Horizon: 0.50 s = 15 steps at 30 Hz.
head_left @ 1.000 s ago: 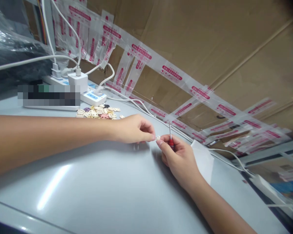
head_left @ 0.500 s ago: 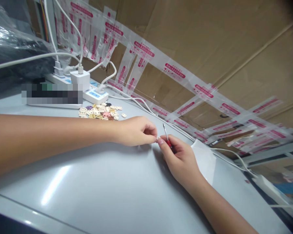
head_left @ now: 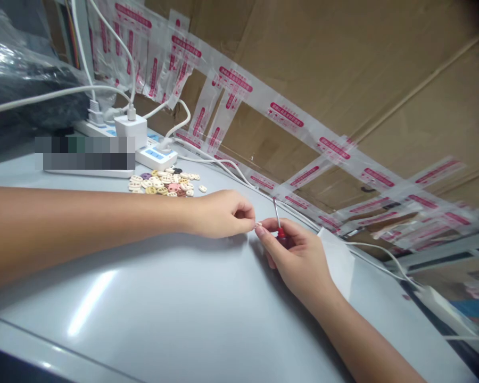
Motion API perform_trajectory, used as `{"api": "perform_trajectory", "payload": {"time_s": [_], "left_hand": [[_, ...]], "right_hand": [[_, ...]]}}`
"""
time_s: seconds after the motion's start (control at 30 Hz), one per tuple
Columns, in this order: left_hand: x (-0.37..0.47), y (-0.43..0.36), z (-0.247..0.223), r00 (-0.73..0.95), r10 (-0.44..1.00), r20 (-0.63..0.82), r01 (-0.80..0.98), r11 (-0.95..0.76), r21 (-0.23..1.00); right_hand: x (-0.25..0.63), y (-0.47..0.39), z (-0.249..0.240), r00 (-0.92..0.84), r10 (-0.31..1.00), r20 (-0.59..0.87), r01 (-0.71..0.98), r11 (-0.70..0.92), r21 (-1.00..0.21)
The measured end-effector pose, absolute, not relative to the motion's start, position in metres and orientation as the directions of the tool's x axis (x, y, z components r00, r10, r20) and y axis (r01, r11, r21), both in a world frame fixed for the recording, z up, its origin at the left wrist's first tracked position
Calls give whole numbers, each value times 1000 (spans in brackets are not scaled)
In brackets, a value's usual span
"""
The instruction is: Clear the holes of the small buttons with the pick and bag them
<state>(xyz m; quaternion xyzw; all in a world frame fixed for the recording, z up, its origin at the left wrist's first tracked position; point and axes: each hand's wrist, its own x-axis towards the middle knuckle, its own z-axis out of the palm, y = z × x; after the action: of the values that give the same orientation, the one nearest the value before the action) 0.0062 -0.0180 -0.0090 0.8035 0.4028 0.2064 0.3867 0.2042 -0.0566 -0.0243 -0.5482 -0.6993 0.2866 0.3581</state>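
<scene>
My left hand (head_left: 222, 214) reaches across the table with thumb and forefinger pinched together. Its fingertips meet those of my right hand (head_left: 301, 258) at a small pale piece (head_left: 258, 224), mostly covered by the fingers. Whether the left fingers grip that piece or something finer, I cannot tell. My right hand is closed: thumb and forefinger pinch the pale piece, while a small screwdriver (head_left: 280, 233) with a red handle sits in the same hand, its metal shaft pointing up. Behind my left wrist lies a pile of small oval pieces with holes (head_left: 163, 182), cream, yellow, pink and dark.
White power strips (head_left: 156, 157) with plugs and a white charger (head_left: 131, 130) stand at the back left. Cables (head_left: 223, 162) run along a taped cardboard wall (head_left: 303, 69). A white sheet (head_left: 335, 260) lies beyond my right wrist. Dark plastic-wrapped goods (head_left: 27, 101) are at the left.
My right hand has turned slightly and shifted a little right, so the screwdriver sits farther right and more of its handle shows. My left hand has barely moved.
</scene>
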Motion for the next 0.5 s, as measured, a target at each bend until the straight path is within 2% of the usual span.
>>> {"api": "perform_trajectory", "payload": {"time_s": [0.2, 0.5], "left_hand": [[9, -16, -8, 563, 826, 33, 472, -353, 808], [7, -15, -10, 640, 745, 186, 471, -572, 671]], "right_hand": [[201, -59, -23, -122, 976, 183, 527, 220, -821], [198, -61, -20, -102, 985, 137, 537, 171, -826]]}}
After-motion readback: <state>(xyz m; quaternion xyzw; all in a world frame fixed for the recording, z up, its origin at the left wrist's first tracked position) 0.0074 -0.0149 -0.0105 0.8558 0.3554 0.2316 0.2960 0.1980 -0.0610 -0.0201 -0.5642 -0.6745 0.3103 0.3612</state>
